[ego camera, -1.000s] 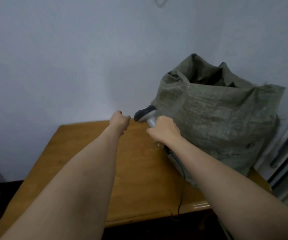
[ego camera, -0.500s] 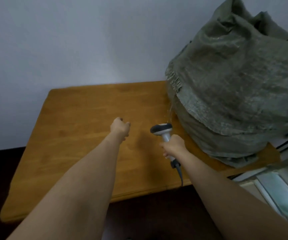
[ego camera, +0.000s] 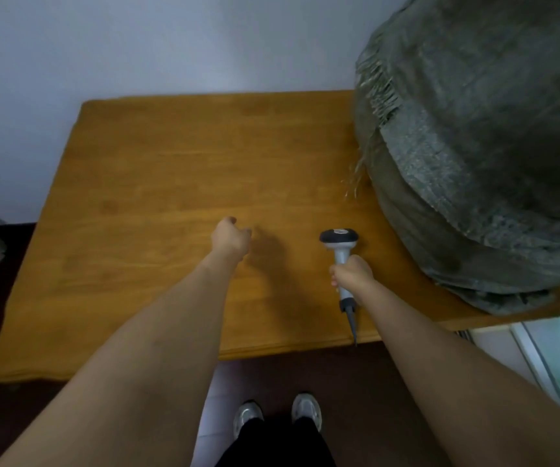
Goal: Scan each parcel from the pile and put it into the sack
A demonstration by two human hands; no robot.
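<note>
Wooden and bare of parcels as far as we can see, the worktop [ego camera: 157, 183] is our landmark. Nearest its front edge, our right hand [ego camera: 352, 274] has its fingers wrapped round the grey handle of the scanner [ego camera: 340, 251]. The scanner's long axis runs from that front edge toward the wall, dark head at the far end, cable trailing back over the edge. Level with the scanner's head and toward the worktop's middle, our left hand [ego camera: 231, 239] hovers with its fingers curled in and holding nothing that we can see.

Farther back, on the worktop's right end, sits the grey-green woven sack [ego camera: 480, 156], bulging, its frayed hem hanging just beyond the scanner's head. Its mouth is out of view above. No pile of parcels shows anywhere in view, so we cannot tell which way the next one lies from either hand. We judge that the free left hand is the one to fetch it, while the right, nearer the sack, keeps the scanner ready.
</note>
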